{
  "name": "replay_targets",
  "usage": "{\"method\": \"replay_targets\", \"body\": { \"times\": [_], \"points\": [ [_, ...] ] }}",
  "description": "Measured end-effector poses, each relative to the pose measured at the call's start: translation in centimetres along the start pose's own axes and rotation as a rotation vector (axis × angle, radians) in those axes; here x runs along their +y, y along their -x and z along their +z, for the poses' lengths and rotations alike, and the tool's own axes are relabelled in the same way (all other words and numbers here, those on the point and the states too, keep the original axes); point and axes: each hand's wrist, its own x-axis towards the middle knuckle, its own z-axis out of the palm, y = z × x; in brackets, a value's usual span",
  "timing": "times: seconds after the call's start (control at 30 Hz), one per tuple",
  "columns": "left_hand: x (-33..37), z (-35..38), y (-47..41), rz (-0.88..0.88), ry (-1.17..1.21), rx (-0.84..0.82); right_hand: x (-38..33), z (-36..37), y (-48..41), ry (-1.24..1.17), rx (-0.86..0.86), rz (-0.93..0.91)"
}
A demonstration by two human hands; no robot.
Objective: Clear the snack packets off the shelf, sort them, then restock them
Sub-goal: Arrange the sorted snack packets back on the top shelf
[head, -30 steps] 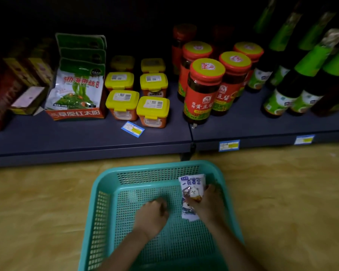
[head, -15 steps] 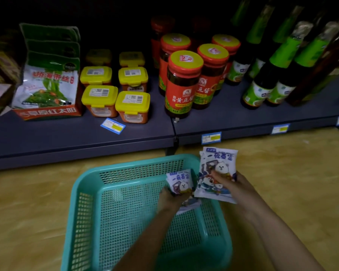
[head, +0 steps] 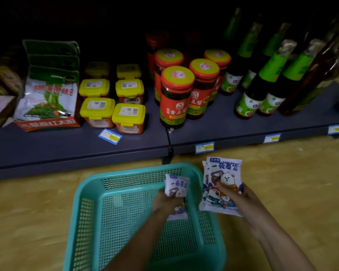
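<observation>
A teal mesh basket (head: 90, 222) stands on the floor in front of the low grey shelf (head: 76, 151). My left hand (head: 167, 200) grips a white snack packet (head: 177, 185) with a cartoon bear, just inside the basket's far right corner. My right hand (head: 235, 196) holds a small stack of the same white packets (head: 222, 173) upright, just outside the basket's right rim. The rest of the basket's floor looks bare.
On the shelf stand green seaweed packets (head: 47, 98) in an orange display box, yellow-lidded tubs (head: 128, 118), red-capped sauce jars (head: 176, 96) and green-labelled bottles (head: 252, 98). A loose price tag (head: 110, 136) lies near the shelf edge. Yellow wood-look floor surrounds the basket.
Both hands lifted from the basket floor. My right hand carried its packets out over the right rim, and my left hand picked up a packet from inside the basket.
</observation>
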Motion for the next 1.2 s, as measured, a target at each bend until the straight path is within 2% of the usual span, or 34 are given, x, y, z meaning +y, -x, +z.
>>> {"method": "replay_targets", "body": {
  "times": [0.1,0.27,0.4,0.57,0.7,0.9,1.07,1.2],
  "points": [
    [3.9,-5.9,5.5,0.049,0.268,-0.066,-5.0,2.0,2.4,-0.002,-0.064,-0.012],
    [14.6,-18.2,21.2,0.157,0.442,-0.139,-17.4,5.8,10.2,-0.042,-0.139,-0.027],
    [24.8,-28.2,36.6,0.261,0.556,-0.074,-29.9,9.4,19.8,-0.054,-0.202,-0.062],
    [36.3,-38.9,54.5,0.352,0.558,-0.019,-46.4,13.5,32.5,-0.009,-0.327,-0.192],
    [43.3,-45.5,66.0,0.447,0.528,0.064,-56.5,16.7,40.5,0.025,-0.410,-0.266],
    [48.0,-53.8,75.7,0.623,0.401,0.136,-64.3,21.5,48.8,0.058,-0.434,-0.359],
    [48.9,-60.7,78.2,0.635,0.396,0.103,-66.9,25.2,51.4,0.071,-0.392,-0.480],
    [50.3,-64.7,79.2,0.612,0.385,0.033,-69.4,26.9,52.5,-0.004,-0.354,-0.499]
  ]
}}
